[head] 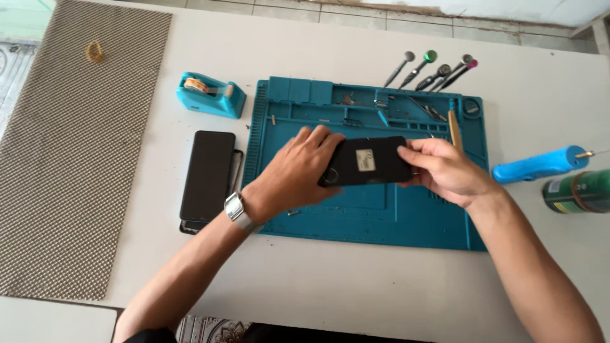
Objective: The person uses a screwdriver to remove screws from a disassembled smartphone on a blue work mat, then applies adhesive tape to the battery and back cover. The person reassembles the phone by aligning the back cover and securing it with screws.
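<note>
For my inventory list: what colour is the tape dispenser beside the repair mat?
The plastic tape dispenser is turquoise blue, seen best in the head view.

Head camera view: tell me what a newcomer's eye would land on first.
First, the black phone panel held at both ends by the left hand and right hand, above the teal repair mat at the table's middle. Next, the row of screwdrivers behind the mat, and the teal tape dispenser to its left.
</note>
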